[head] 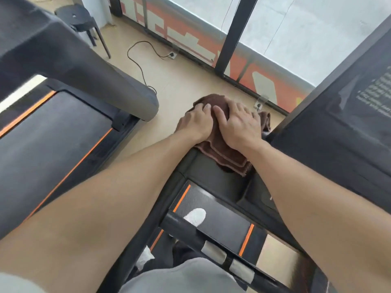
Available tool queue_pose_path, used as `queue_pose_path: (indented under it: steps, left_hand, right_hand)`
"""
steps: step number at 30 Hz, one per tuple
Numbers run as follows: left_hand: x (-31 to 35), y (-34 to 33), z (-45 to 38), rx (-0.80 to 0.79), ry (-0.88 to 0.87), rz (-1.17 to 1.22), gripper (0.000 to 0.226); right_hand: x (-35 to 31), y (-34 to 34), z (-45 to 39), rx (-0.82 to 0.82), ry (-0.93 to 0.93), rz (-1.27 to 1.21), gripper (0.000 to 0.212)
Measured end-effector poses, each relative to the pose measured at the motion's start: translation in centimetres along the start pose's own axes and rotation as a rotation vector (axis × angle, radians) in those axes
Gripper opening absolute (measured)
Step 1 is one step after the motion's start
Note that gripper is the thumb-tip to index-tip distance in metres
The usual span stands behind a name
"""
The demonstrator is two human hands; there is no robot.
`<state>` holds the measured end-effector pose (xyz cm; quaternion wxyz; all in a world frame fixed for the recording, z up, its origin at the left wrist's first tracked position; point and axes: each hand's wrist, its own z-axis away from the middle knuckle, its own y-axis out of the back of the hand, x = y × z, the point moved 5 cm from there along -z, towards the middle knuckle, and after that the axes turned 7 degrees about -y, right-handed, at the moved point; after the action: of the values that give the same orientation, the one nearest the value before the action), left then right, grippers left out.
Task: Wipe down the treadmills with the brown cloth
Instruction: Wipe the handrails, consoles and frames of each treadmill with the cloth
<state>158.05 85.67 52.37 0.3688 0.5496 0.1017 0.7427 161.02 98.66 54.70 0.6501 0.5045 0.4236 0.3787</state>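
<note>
We found the folded brown cloth [220, 149] at frame centre, both hands [218, 121] pressed flat atop it, on the treadmill [211, 172] hood; beige floor [169, 81] beyond.

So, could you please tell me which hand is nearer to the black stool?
Left. The left hand presses the brown cloth on the side toward the black stool; the right hand lies beyond it.

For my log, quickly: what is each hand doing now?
Left hand: fingers spread, pressing flat on the folded brown terry cloth, not gripping.
Right hand: also open, palm down on the same cloth.
</note>
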Motion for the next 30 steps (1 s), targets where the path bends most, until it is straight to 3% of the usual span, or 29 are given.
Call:
queue_pose_path:
  steps: [5, 11, 17, 26, 30]
  left_hand:
    - [2.1, 0.0, -4.2, -0.080, -0.009, 0.143, 0.053]
    - [0.9, -0.8, -6.7, -0.181, 0.105, 0.586, 0.034]
    - [0.0, -0.8, -6.1, -0.166, 0.125, 0.608, 0.045]
    - [-4.9, -0.4, 0.5, -0.207, 0.126, 0.599, 0.055]
    - [-7.9, -0.6, 3.8, -0.197, 0.133, 0.584, 0.060]
  right_hand:
    - [0.9, 0.4, -3.4, -0.064, -0.189, -0.060, 0.069]
    - [0.7, 0.1, -6.6, -0.178, -0.165, -0.115, 0.062]
    - [-0.7, 0.1, -6.8, -0.134, -0.042, -0.096, 0.049]
    - [-4.8, -1.4, -0.7, 0.106, 0.107, 0.016, 0.044]
    - [-6.5, -2.9, 2.6, 0.133, 0.136, 0.052, 0.045]
